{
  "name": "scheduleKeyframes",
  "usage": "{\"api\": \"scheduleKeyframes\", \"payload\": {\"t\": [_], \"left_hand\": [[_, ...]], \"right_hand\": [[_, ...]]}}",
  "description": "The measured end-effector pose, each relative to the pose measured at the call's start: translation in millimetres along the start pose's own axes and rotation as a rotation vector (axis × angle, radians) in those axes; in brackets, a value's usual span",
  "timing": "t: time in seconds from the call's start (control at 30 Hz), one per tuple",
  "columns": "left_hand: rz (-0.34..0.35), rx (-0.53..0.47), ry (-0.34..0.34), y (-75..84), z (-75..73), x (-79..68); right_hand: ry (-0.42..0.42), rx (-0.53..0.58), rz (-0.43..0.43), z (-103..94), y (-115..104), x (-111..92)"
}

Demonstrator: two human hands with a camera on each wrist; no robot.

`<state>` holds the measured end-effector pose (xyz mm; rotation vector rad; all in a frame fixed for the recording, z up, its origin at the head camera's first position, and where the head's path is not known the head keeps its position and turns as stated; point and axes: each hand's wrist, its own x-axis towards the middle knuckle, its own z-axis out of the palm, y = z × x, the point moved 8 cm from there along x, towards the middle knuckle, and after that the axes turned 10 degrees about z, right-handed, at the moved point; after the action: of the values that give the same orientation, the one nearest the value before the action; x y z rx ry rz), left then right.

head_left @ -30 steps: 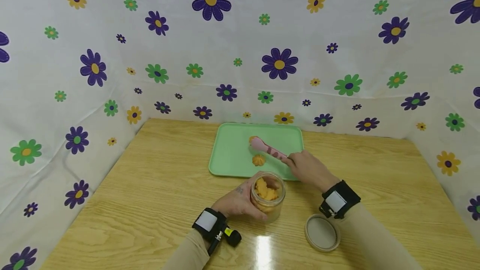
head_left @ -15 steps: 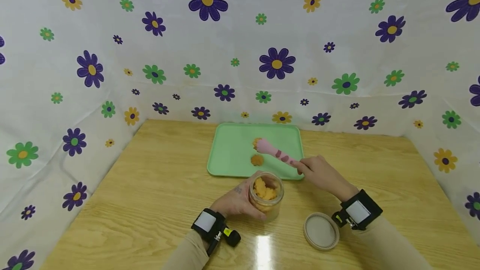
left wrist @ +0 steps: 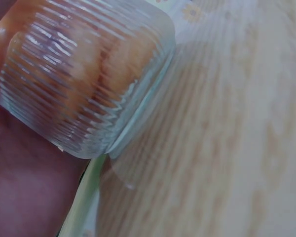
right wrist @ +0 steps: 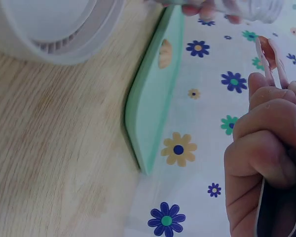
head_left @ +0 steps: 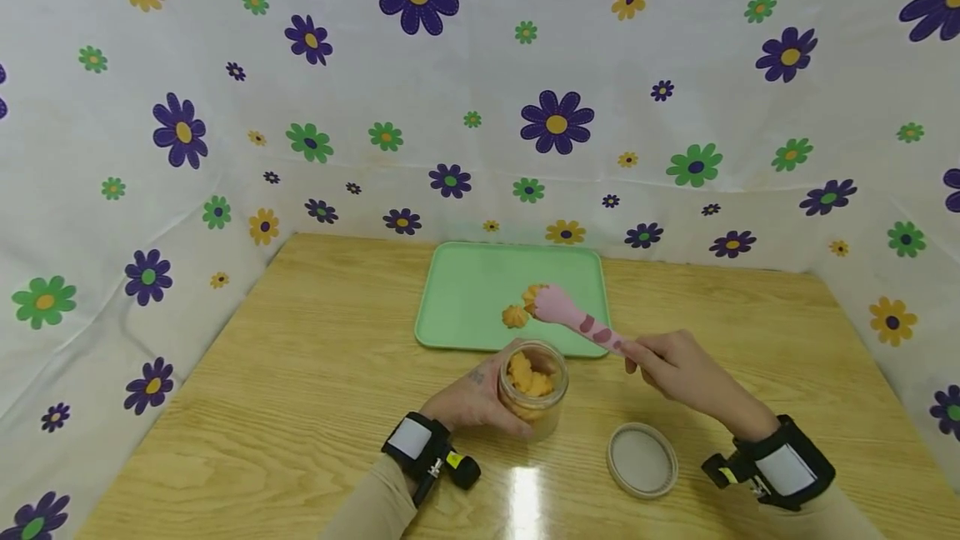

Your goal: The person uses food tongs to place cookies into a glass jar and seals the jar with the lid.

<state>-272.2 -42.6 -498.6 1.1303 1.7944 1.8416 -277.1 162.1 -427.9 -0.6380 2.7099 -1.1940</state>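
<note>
My left hand point(head_left: 474, 400) grips a ribbed glass jar point(head_left: 542, 422) of cookies, which stands open on the table; the jar fills the upper left of the left wrist view. Pink paw-tipped tongs point(head_left: 588, 327) are held in my right hand point(head_left: 686, 373), its fingers curled round their dark handle in the right wrist view. Between the tong tips is one golden piped cookie point(right wrist: 269, 52), held above the green tray point(head_left: 461, 298) and just beyond the jar. A second cookie point(head_left: 514, 317) lies on the tray near its front edge.
A round jar lid point(head_left: 642, 461) lies on the wooden table point(head_left: 315, 373), right of the jar and below my right forearm. Behind the tray hangs a flowered white cloth point(head_left: 495, 65), which also runs along both sides.
My right hand has drawn back right and toward me, carrying the cookie in the tongs from the tray's middle toward its front right. The left hand and jar stay put.
</note>
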Motion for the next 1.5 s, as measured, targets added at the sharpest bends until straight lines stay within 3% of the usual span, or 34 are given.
{"api": "scheduleKeyframes", "payload": {"t": [0.17,0.37,0.67,0.97,1.2,1.5], "left_hand": [[0.0,-0.012,-0.007,3.1,0.7,0.0],[0.0,0.008,0.004,-4.4,-1.2,-0.4],[-0.022,-0.014,0.004,-7.0,-1.0,-1.1],[-0.048,-0.043,0.007,-6.1,-1.1,-2.6],[-0.012,-0.077,0.001,-4.1,0.5,-1.2],[-0.017,-0.059,0.004,-7.1,0.5,-2.5]], "right_hand": [[-0.047,0.066,-0.01,-3.5,-10,-13],[-0.083,0.103,-0.017,-5.0,-12,-25],[-0.105,0.061,-0.065,-2.3,-15,-39],[-0.127,0.11,-0.112,-0.5,-13,-45],[-0.128,0.117,-0.136,0.0,-12,-47],[-0.115,0.102,-0.155,1.4,-13,-50]]}}
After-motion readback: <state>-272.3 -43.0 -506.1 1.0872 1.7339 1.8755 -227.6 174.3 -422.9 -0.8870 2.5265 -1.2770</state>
